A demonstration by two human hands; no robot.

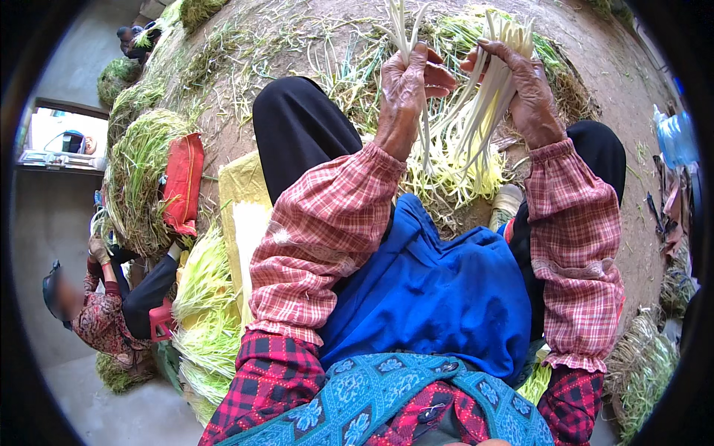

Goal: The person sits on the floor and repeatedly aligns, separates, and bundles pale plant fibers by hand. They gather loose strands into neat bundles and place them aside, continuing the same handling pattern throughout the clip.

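My left hand (403,92), raised above my knee, grips a few thin white stalks (401,27) between thumb and fingers; its other fingers are spread. Beside it, my right hand (532,92) is closed around a thicker bunch of blanched stalks (493,103), perhaps garlic chives. The white ends of that bunch point away from me, and the yellow leaves hang towards me. Below both hands, a pile of loose yellow-green leaves (452,175) lies on the ground between my legs. The two hands are close together but apart.
Cut greens (357,83) with roots litter the earth floor ahead. At left lie cleaned stalks (206,290) by a yellow sack (242,173), a red bag (184,184) and a heap of greens (145,161). Another person (106,312) sits there. A blue plastic container (675,136) stands right.
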